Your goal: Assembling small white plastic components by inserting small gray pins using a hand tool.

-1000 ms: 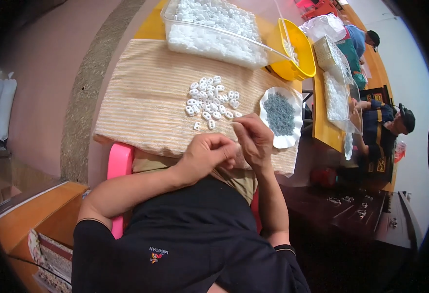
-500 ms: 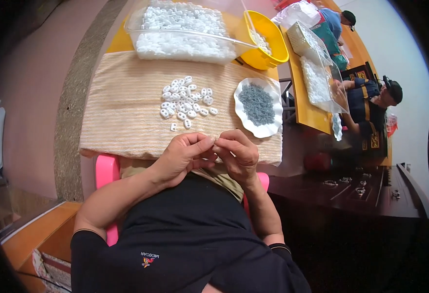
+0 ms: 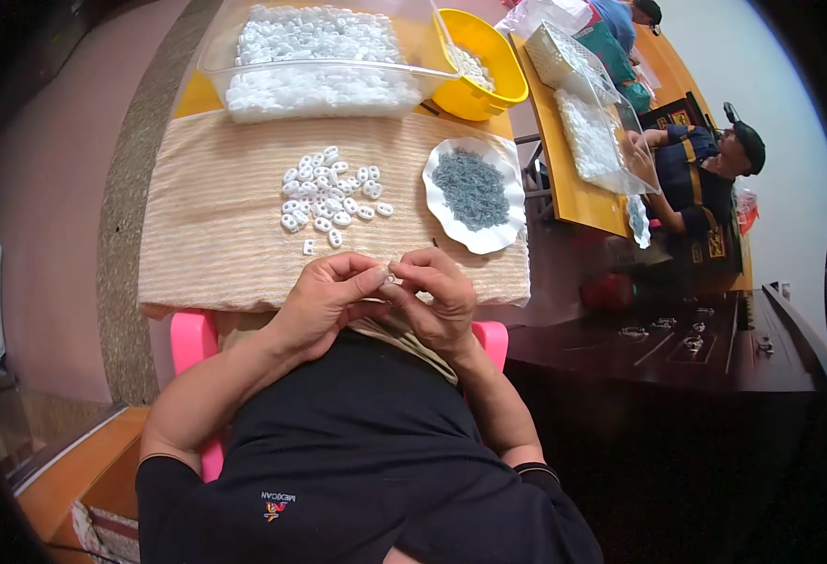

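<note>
My left hand [image 3: 327, 299] and my right hand [image 3: 440, 303] meet at the table's near edge, thumbs and forefingers pinched together. Between the fingertips shows a small whitish piece [image 3: 391, 276], mostly covered, its exact shape unclear. Beyond my hands lies a loose pile of white oval plastic pieces with two holes each [image 3: 324, 193]. One squarish white piece [image 3: 308, 247] lies nearest me, apart from the pile. To the right, a white wavy-rimmed plate [image 3: 481, 246] holds a heap of tiny grey pieces [image 3: 472, 191] that look like springs.
A clear plastic bin [image 3: 214, 64] full of white pieces stands at the far edge, beside a yellow basin [image 3: 519, 92] with pale pieces. A striped cloth [image 3: 206, 216] covers the table. Right of it, a co-worker [image 3: 700, 169] sits at another table [image 3: 611, 221]; a second person is farther back.
The whole view has shifted, so the table's things appear a little farther left. My hands stay pinched together; the right-hand fingers have turned slightly, and the whitish piece shows more.
</note>
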